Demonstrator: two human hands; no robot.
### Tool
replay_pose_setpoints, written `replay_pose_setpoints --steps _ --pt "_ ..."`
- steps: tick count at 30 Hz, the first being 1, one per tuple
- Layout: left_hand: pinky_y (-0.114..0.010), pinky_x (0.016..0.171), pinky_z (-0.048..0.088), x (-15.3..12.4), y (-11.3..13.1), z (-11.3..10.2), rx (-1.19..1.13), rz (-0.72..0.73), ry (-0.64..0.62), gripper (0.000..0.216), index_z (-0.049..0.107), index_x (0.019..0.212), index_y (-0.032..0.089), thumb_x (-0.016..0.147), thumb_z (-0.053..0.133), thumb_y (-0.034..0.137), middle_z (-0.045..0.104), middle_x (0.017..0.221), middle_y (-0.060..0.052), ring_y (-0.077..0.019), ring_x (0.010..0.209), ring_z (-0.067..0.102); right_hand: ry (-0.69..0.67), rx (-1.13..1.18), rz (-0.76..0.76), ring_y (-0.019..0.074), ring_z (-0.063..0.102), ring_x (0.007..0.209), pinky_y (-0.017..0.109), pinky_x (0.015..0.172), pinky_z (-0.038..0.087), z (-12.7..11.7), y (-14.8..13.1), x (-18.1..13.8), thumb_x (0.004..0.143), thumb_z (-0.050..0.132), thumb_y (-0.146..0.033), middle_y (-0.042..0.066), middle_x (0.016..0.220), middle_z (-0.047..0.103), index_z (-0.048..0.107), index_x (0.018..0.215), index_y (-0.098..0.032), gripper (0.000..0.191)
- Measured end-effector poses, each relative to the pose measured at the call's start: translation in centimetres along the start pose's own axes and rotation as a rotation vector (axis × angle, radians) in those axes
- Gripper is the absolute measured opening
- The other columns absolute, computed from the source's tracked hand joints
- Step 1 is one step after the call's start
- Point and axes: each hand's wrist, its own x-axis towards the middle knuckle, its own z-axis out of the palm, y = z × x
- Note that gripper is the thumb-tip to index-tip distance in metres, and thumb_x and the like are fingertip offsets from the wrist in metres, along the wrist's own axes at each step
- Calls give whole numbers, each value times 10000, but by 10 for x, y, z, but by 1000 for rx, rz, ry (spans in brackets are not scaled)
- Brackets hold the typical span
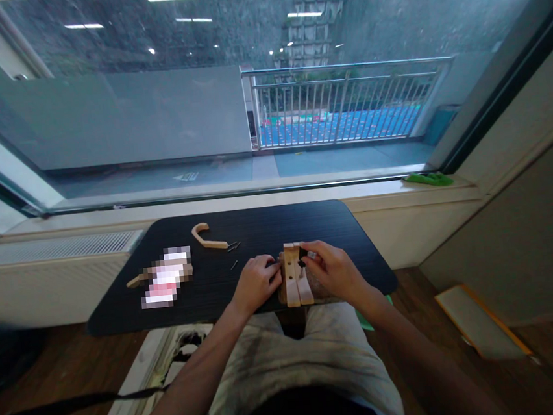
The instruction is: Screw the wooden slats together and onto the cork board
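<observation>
Near the table's front edge lies a pale wooden piece (292, 291) with dark holes, on top of a browner wooden part mostly hidden by my hands. My left hand (257, 282) is closed at its left side, fingertips pressing the edge and holding it. Above the wood's right side, my right hand (334, 268) pinches a small black-and-silver tool (303, 254), perhaps a short screwdriver; its tip points down at the wood. Several dark screws (232, 245) lie beyond my left hand, beside a hook-shaped wooden piece (204, 238).
The black table (268, 224) stands against the window sill (237, 203). At its left lie a blurred-out bright object (166, 280) and a wooden stick (134, 282). A radiator (53, 275) is at left, an open white box (136, 371) below, a green item (428, 180) on the sill.
</observation>
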Motion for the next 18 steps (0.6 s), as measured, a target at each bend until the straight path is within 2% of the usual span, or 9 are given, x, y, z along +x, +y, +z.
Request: replay_pose_setpoints --steps 8,18 --pt "-362 798 479 -5 -5 7 -54 -5 50 227 717 997 182 895 521 233 654 1016 -96 -215 903 596 -3 -13 3 150 627 691 255 594 441 1 2 -1 894 533 -219 57 891 691 624 1141 -202 264" --pt "-384 812 492 -1 -7 13 -20 -31 28 267 691 1083 188 886 512 208 651 1052 -106 -233 949 598 -4 -14 6 150 627 684 256 588 438 -1 1 -1 893 535 -215 54 884 691 621 1149 -211 269"
